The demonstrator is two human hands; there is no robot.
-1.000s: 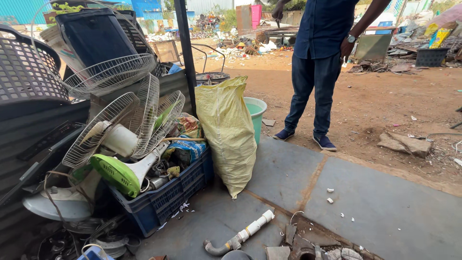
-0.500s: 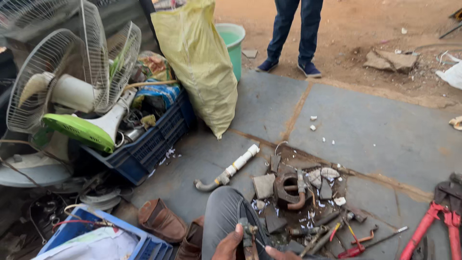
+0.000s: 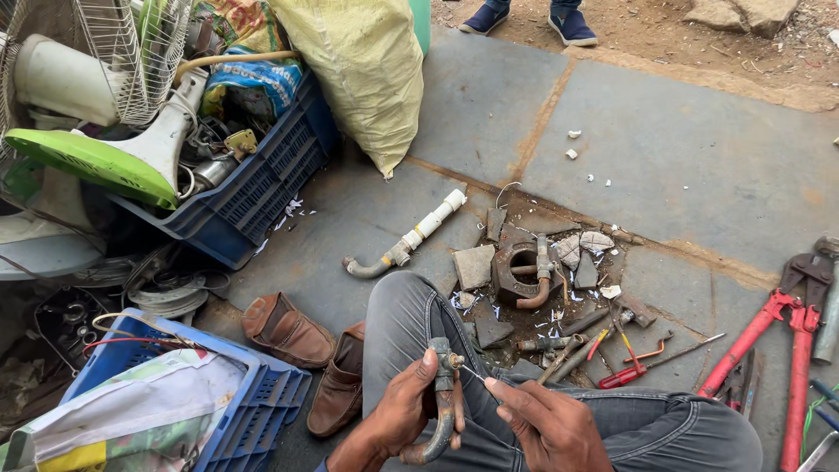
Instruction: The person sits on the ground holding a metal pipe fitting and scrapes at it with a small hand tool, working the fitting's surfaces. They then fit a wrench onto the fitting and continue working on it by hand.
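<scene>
My left hand (image 3: 404,413) grips a curved, rusty metal pipe fitting (image 3: 441,411) with a small valve-like head at its top, held above my knee in grey trousers (image 3: 411,315). My right hand (image 3: 549,426) pinches a thin wire or pin (image 3: 476,375) whose tip touches the head of the fitting. Both hands are low in the middle of the view, close together over my lap.
Ahead on the stone floor lie a white pipe with an elbow (image 3: 406,247), a heavy rusty block (image 3: 517,273), broken stone bits, pliers and screwdrivers (image 3: 625,350). Red bolt cutters (image 3: 778,332) lie right. Blue crates (image 3: 253,183) of scrap, a fan (image 3: 96,131), brown shoes (image 3: 288,330) and a yellow sack (image 3: 363,70) stand left. Another person's feet (image 3: 572,22) are at the top.
The view has tilted down from the yard and the standing person to my lap. My hands have come into view holding the pipe fitting and the wire.
</scene>
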